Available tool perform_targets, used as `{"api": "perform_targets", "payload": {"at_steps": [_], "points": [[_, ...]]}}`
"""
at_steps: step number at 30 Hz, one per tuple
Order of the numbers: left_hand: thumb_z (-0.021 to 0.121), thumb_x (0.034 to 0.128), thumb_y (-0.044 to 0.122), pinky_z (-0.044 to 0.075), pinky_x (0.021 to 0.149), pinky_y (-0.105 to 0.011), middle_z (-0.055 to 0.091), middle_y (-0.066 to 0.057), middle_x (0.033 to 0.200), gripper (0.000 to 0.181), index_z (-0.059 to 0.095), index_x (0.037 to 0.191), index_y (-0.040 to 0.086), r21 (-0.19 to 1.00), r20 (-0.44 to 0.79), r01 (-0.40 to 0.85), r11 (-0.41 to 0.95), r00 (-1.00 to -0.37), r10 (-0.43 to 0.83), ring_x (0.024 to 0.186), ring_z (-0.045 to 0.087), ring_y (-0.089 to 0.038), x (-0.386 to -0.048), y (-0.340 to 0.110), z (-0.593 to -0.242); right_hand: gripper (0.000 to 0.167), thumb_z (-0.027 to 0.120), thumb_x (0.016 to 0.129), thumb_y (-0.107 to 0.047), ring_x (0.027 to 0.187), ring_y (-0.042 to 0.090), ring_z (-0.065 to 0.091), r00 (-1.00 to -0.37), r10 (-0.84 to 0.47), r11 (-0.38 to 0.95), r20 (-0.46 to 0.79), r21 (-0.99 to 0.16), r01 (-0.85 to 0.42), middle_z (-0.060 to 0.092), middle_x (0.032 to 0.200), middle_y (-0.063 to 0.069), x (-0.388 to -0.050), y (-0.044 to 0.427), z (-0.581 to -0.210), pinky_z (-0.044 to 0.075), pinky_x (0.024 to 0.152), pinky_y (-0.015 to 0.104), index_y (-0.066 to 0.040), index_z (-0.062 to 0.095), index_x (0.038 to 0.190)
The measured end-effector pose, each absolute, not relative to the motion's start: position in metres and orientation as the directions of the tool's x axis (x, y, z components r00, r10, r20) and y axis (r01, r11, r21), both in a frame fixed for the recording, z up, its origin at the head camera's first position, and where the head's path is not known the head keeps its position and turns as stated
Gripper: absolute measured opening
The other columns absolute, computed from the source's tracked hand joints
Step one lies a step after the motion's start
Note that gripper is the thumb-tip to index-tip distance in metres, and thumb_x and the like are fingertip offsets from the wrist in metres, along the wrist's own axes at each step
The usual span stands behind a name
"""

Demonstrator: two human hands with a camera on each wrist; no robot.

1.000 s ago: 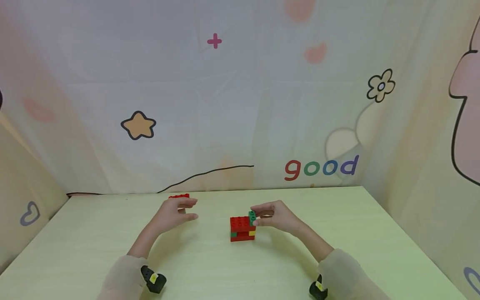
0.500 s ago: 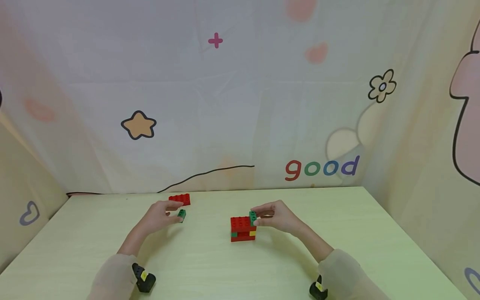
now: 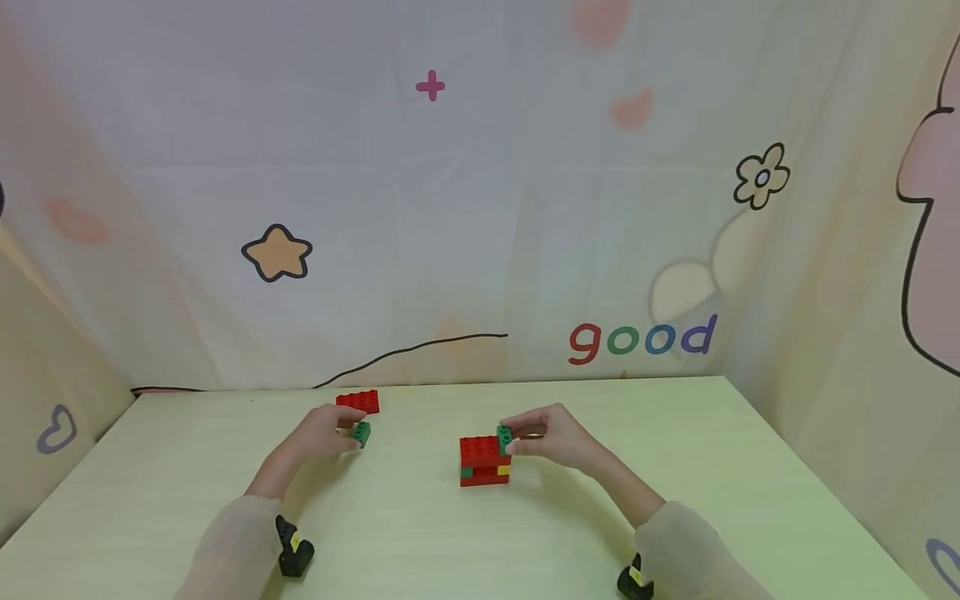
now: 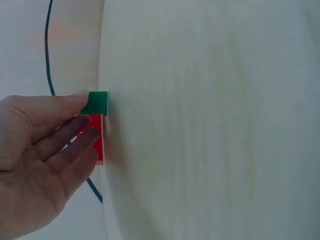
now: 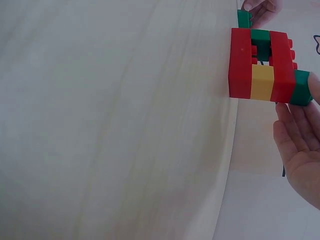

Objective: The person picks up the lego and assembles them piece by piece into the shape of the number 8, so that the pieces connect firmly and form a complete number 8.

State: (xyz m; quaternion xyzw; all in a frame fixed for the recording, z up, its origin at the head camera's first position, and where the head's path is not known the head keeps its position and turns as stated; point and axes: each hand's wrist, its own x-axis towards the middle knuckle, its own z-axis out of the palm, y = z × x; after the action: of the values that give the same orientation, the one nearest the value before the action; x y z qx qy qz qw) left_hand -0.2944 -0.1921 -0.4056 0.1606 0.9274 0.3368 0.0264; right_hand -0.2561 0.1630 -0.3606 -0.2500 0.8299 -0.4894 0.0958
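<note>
My left hand is at the left part of the table, its thumb and fingertips pinching a small green building brick. In the left wrist view that green brick shows at the thumb tip. My right hand pinches another green brick at the right end of the top of a brick stack. From the right wrist view, the stack has two red bricks with a yellow brick and a green brick between them, and a gap in the middle.
A loose red brick lies behind the left hand, near the table's back edge. The pale wooden table meets a printed cloth backdrop at the back. More cloth hangs at both sides.
My left hand has drawn back to the left, uncovering the loose red brick and the green brick, which its fingertips now pinch. The right hand has stayed at the stack.
</note>
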Motion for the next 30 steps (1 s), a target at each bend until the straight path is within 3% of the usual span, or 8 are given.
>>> {"api": "perform_targets", "payload": {"at_steps": [10,23,30], "points": [[0.067,0.0760,-0.003,0.047,0.084,-0.043,0.064,-0.019,0.104,0.036,0.059,0.111,-0.011,0.597,0.091,0.311,0.740,-0.942,0.322,0.094,0.060,-0.032,-0.295,-0.189,-0.405,0.037,0.067,0.081,-0.008,0.094,0.033,0.063,-0.852,-0.516,0.414,0.086,-0.846,-0.336,0.064,0.104,0.022,-0.255,0.162,-0.357,0.052,0.079,0.033,0.009,0.059,0.114],[0.068,0.0782,0.004,0.049,0.082,-0.039,0.065,-0.013,0.099,0.036,0.061,0.111,-0.008,0.596,0.060,0.258,0.760,-0.959,0.278,0.091,0.060,-0.027,-0.294,-0.187,-0.402,0.037,0.067,0.081,-0.007,0.093,0.031,0.063,-0.859,-0.505,0.428,0.084,-0.840,-0.333,0.064,0.103,0.022,-0.252,0.160,-0.354,0.052,0.078,0.033,0.009,0.060,0.113],[0.071,0.0772,0.007,0.050,0.077,-0.036,0.066,-0.011,0.096,0.035,0.063,0.108,-0.007,0.590,0.125,0.337,0.734,-0.936,0.329,0.088,0.060,-0.025,-0.289,-0.177,-0.396,0.036,0.068,0.081,-0.008,0.094,0.031,0.063,-0.862,-0.500,0.430,0.083,-0.841,-0.330,0.064,0.104,0.021,-0.264,0.164,-0.367,0.052,0.078,0.033,0.007,0.060,0.113]]}}
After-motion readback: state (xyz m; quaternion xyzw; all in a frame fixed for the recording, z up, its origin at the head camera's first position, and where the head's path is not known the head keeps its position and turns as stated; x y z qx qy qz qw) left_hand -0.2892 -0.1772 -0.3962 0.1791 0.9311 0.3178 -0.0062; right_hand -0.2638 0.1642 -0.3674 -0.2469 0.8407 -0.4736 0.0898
